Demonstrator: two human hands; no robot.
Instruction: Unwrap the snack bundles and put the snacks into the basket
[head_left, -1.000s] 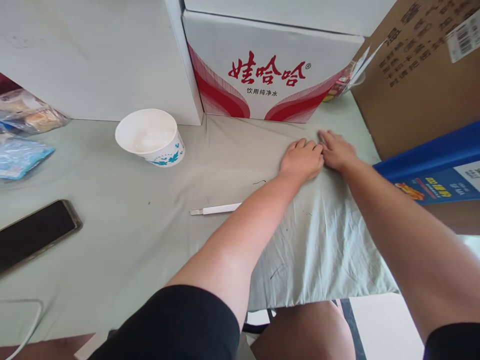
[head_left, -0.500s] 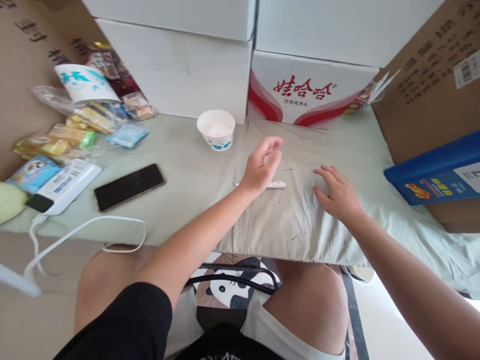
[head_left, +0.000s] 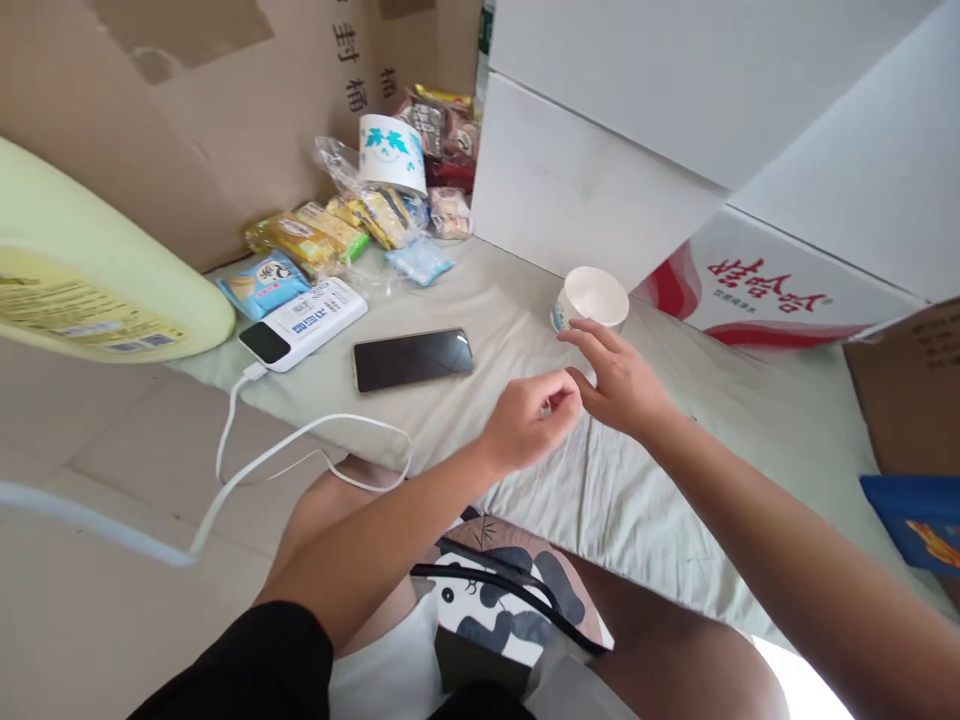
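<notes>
Standing upright on the cloth point(head_left: 765, 410), close to the white box point(head_left: 562, 180), the cup point(head_left: 597, 292) is the thing nearest your hands. Your right hand point(head_left: 616, 385) has its fingers spread toward it, partly covering the cup's near side, though there is no telling whether they touch it. Your left hand point(head_left: 534, 422) is loosely curled, thumb near the fingers; you cannot tell whether it pinches anything. The fingertips of your two hands meet or nearly meet. Left of them, the phone point(head_left: 412, 360) lies screen up, and past it the power bank point(head_left: 311, 322) has a white cable point(head_left: 255, 371) plugged in. Behind these, you have snack packets point(head_left: 300, 238) heaped around another cup point(head_left: 391, 155). A pale green bottle point(head_left: 97, 250) looms at far left, while the red-and-white box point(head_left: 757, 290) stands to the right.
</notes>
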